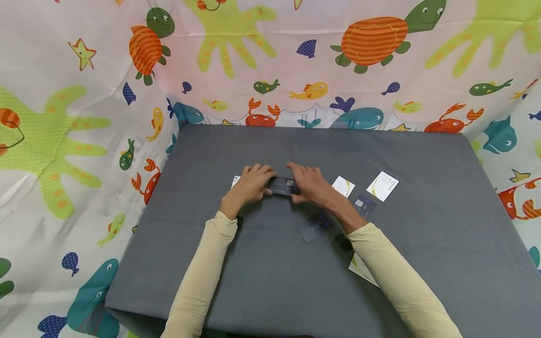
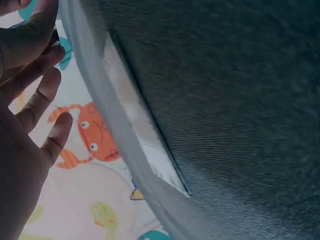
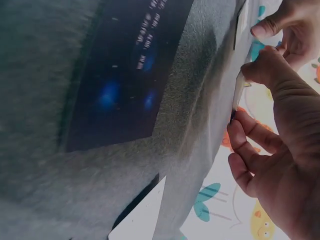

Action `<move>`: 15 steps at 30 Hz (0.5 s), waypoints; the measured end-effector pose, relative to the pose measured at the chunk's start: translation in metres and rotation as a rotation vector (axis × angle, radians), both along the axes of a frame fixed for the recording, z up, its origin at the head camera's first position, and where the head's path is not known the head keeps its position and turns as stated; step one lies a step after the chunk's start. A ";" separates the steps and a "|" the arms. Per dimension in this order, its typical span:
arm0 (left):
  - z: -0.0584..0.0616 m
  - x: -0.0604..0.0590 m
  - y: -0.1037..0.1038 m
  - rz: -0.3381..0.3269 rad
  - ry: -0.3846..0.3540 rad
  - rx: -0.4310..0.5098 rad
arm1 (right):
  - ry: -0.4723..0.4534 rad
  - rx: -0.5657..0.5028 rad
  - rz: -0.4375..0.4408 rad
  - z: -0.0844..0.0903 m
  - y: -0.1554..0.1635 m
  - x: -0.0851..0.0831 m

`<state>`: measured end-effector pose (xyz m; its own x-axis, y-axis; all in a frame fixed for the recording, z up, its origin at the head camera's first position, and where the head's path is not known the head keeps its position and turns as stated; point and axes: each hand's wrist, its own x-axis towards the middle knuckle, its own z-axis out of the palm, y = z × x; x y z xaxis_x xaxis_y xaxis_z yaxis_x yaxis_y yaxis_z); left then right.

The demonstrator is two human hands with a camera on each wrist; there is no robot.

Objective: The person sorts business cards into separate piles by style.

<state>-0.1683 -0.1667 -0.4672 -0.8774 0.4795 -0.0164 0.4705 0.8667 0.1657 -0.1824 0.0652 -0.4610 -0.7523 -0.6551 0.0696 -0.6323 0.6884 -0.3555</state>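
While both hands (image 1: 281, 185) pinch the dark card (image 1: 282, 186), table edges lie far.

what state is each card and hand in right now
left hand: grips the left end of the dark card stack
right hand: grips the right end of the same stack
dark card stack: held between both hands, just above the grey cloth
dark card: flat, loose
white cards: flat, face up, untouched
card with QR code: flat, beside the right forearm
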 end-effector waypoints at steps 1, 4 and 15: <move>-0.002 0.000 0.000 0.010 0.000 -0.003 | -0.022 0.007 0.001 0.000 -0.002 -0.002; -0.006 -0.002 -0.001 0.033 0.009 -0.016 | -0.049 0.033 0.008 -0.002 -0.007 -0.008; -0.021 -0.005 -0.004 0.047 0.006 -0.035 | 0.005 0.099 0.015 -0.015 -0.013 -0.013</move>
